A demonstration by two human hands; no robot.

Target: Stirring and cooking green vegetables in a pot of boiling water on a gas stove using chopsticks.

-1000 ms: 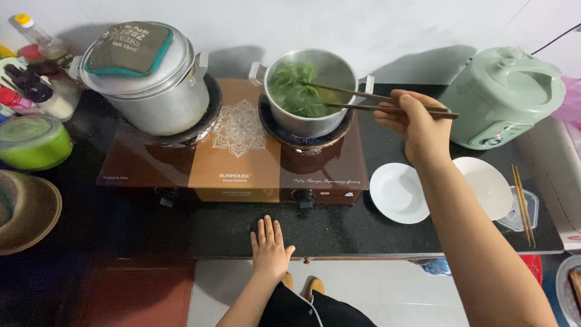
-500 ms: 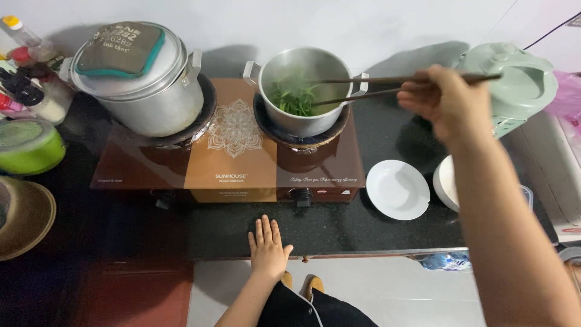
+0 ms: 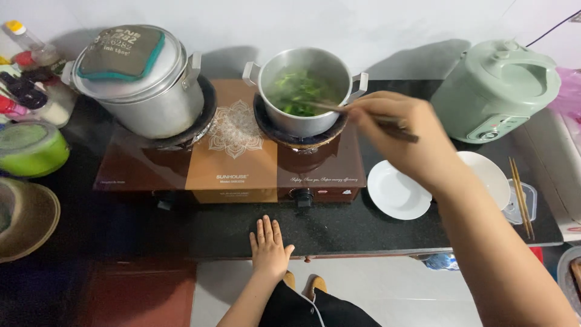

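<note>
Both hands are seen over the dark surface (image 3: 339, 227): the right hand (image 3: 411, 139) is closed around a pair of chopsticks (image 3: 357, 113), whose tips are dipped into the green vegetables (image 3: 296, 91) inside the small steel pot (image 3: 305, 91) on the right burner of the brown stove (image 3: 233, 157). The left hand (image 3: 269, 248) is laid flat, fingers spread, on the surface edge just in front of the stove. A large lidded pot (image 3: 142, 82) is set on the left burner. A white plate (image 3: 396, 194) and a white bowl (image 3: 487, 178) are placed beside the stove, near a pale green rice cooker (image 3: 499, 91).
</note>
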